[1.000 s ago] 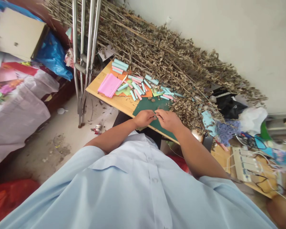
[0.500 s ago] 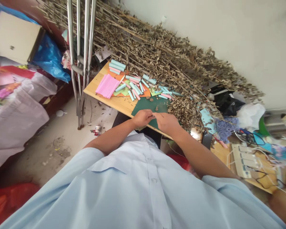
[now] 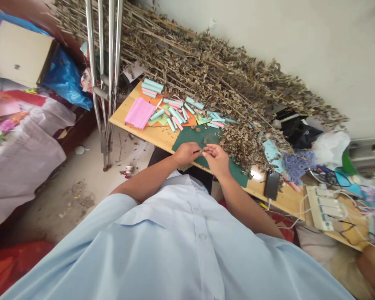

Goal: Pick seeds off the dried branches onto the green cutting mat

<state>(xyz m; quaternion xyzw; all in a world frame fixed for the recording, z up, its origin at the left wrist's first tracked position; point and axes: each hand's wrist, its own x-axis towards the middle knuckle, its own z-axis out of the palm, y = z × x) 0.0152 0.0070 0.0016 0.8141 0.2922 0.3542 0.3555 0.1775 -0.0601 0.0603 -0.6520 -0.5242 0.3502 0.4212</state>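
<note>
My left hand [image 3: 186,153] is closed above the near edge of a dark green mat [image 3: 193,136], its fingertips pinched together. Against them, the thumb and fingers of my right hand [image 3: 217,159] pinch too. Something small and greyish sits between the fingertips, too small to make out. Just beyond my right hand lies a heap of crumbled dry leaves [image 3: 242,146]. Two small brown balls [image 3: 198,129] rest on the mat. Behind it are several light blue and pink paper rolls [image 3: 176,114], on orange and green sheets, with a pink paper stack [image 3: 140,113] at the left.
Long dried leafy stalks [image 3: 206,62] lie along the wall. Metal crutches [image 3: 108,83] stand at the table's left corner. To the right are a black phone [image 3: 271,184], blue yarn [image 3: 300,164] and a power strip [image 3: 320,208] with cables.
My right hand has turned and its forearm has swung inward, baring more of the mat and the phone. My left hand stays nearly in place.
</note>
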